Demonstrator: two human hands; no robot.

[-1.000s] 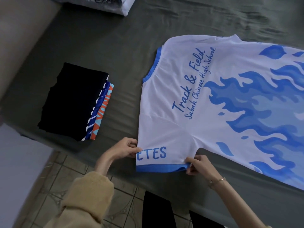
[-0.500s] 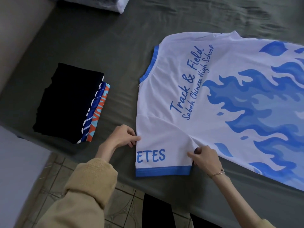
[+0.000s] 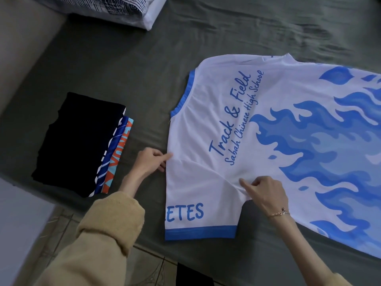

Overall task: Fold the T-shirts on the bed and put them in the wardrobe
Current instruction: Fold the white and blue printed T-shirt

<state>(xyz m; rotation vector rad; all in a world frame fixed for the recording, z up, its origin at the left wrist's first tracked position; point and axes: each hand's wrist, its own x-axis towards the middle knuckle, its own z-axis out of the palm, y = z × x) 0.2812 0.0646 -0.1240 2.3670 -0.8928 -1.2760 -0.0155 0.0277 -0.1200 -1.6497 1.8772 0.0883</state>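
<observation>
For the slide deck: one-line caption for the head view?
Both hands, left hand and right hand, pinch the white flame-print T-shirt beside folded stack.

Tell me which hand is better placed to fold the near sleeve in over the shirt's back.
Left, probably. The left hand pinches the white T-shirt at its outer shoulder edge, above the near sleeve. The right hand pinches the underarm, likely best as anchor.

Your bed (image 3: 206, 48) wears a dark grey-green sheet, rumpled toward the far side. On it lies a white T-shirt (image 3: 257, 141) with blue flames, spread flat, back up. Well apart to its left sits a stack (image 3: 82, 141) of folded shirts, black on top. A pillow (image 3: 115, 9) rests at the far edge.
</observation>
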